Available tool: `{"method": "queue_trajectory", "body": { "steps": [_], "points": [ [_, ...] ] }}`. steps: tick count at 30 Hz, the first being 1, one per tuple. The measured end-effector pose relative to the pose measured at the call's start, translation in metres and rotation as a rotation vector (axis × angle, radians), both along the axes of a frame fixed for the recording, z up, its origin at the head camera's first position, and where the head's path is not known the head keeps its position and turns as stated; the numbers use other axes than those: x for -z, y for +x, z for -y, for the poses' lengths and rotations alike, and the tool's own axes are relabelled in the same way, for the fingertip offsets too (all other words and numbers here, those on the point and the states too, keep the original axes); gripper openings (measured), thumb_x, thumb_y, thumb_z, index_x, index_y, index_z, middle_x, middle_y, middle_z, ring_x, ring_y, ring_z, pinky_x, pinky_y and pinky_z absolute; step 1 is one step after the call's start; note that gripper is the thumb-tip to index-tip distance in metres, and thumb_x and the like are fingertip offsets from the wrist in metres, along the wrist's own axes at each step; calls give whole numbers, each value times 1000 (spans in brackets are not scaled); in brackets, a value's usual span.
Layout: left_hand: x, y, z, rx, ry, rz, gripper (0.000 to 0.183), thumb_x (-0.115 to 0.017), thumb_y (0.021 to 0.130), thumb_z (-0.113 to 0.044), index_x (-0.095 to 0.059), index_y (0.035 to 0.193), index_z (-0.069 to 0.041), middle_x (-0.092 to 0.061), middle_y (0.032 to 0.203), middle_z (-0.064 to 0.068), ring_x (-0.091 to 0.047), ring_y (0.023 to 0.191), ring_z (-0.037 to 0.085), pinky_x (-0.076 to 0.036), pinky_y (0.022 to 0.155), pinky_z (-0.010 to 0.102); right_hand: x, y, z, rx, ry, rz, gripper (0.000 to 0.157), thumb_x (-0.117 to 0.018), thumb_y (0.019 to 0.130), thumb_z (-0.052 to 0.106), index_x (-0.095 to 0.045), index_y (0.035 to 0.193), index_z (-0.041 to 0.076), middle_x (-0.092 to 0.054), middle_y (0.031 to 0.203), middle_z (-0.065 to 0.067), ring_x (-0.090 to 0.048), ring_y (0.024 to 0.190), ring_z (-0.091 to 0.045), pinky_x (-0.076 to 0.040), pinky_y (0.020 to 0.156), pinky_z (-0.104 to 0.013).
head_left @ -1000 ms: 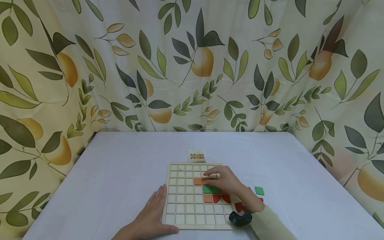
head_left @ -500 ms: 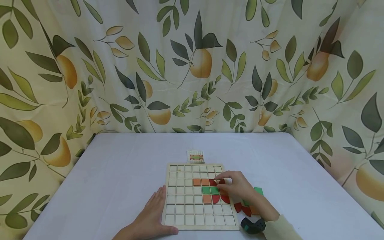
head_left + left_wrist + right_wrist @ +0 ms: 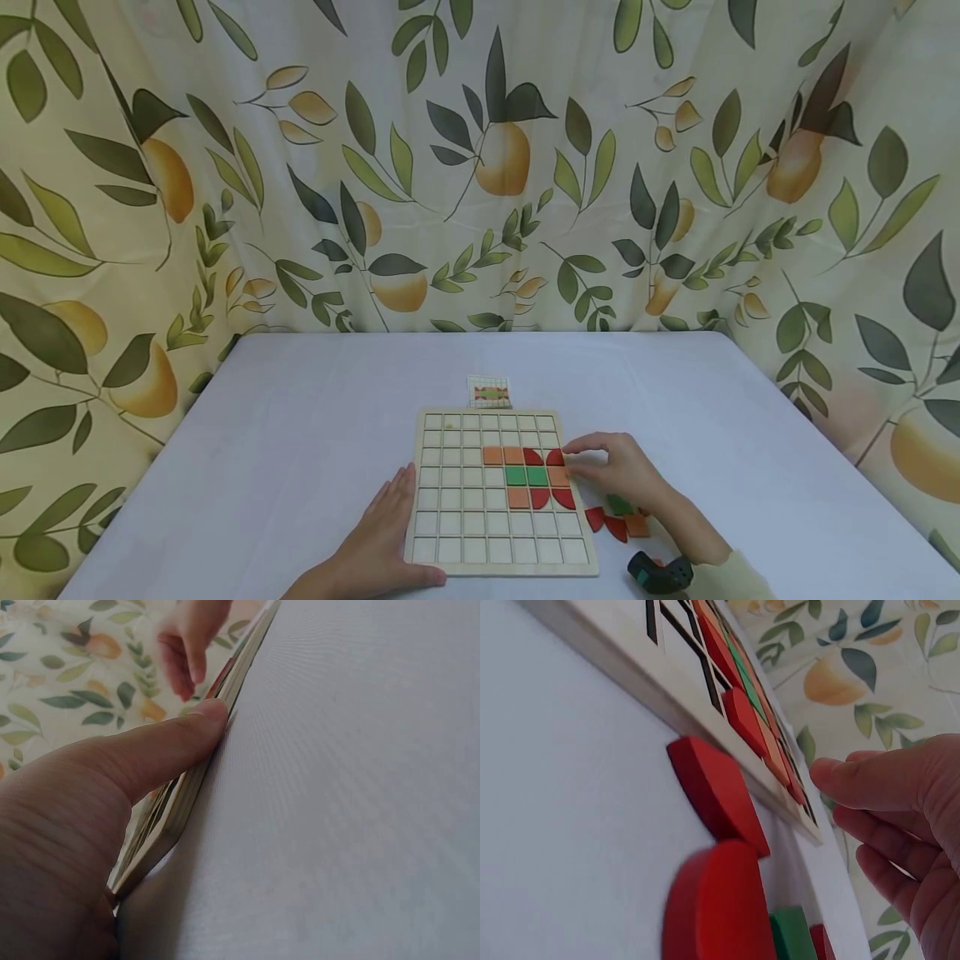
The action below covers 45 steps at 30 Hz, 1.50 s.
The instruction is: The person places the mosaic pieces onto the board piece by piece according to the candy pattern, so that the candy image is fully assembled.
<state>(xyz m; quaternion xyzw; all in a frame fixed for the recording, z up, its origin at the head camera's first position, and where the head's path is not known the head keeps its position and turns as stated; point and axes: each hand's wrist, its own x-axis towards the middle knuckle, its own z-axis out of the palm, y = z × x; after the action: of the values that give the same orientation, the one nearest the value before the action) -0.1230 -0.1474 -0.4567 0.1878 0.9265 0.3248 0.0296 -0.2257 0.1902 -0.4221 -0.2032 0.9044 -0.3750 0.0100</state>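
The right hand (image 3: 626, 469) was at the grid board's (image 3: 498, 570) right edge, thumb and forefinger narrowly parted, apparently empty; the left hand (image 3: 378, 532) lay along its left edge; a low-sweeping right wrist might have scattered the loose tiles (image 3: 616, 529) off its near-right corner

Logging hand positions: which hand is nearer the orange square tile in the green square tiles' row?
Right. The right hand is just right of the tile, the left hand across the wooden grid board, at its left edge.
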Motion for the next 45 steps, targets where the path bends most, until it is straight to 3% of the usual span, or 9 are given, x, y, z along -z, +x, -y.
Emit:
{"method": "queue_trajectory", "body": {
  "steps": [6, 13, 27, 34, 45],
  "points": [
    [2, 0, 0, -2, 2, 4, 130, -65, 61, -72, -2, 144, 6, -5, 151, 20, -2, 138, 30, 5, 108, 32, 1, 0, -15, 51, 12, 25, 21, -75, 77, 13, -72, 97, 14, -67, 101, 0, -56, 104, -25, -42, 89, -52],
    [1, 0, 1, 10, -15, -3, 129, -65, 62, -71, -1, 144, 6, -5, 151, 21, -2, 138, 30, -4, 107, 48, 1, 0, -30, 75, 34, 19, 19, -74, 77, 11, -72, 97, 12, -67, 100, -2, -57, 101, -25, -43, 88, -51],
    [1, 0, 1, 7, -10, -2, 130, -65, 62, -72, -1, 144, 7, -5, 150, 21, -2, 138, 31, -4, 106, 47, 1, 3, -50, 135, 72, 11, 18, -74, 78, 13, -73, 96, 12, -67, 100, -5, -56, 102, -28, -45, 85, -49],
    [2, -1, 1, 3, 1, -3, 130, -65, 62, -71, -2, 144, 7, -6, 150, 21, -2, 138, 30, -2, 106, 44, 0, 8, -59, 197, 79, 54, 21, -74, 79, 17, -72, 98, 10, -66, 103, -7, -54, 105, -31, -46, 86, -48],
    [1, 0, 1, 1, 8, 6, 130, -66, 62, -71, -2, 144, 7, -5, 151, 21, -2, 138, 30, -2, 106, 45, -1, 10, -73, 190, 115, 34, 26, -73, 79, 13, -70, 103, 5, -66, 103, -11, -53, 107, -35, -41, 87, -56]
  ]
}}
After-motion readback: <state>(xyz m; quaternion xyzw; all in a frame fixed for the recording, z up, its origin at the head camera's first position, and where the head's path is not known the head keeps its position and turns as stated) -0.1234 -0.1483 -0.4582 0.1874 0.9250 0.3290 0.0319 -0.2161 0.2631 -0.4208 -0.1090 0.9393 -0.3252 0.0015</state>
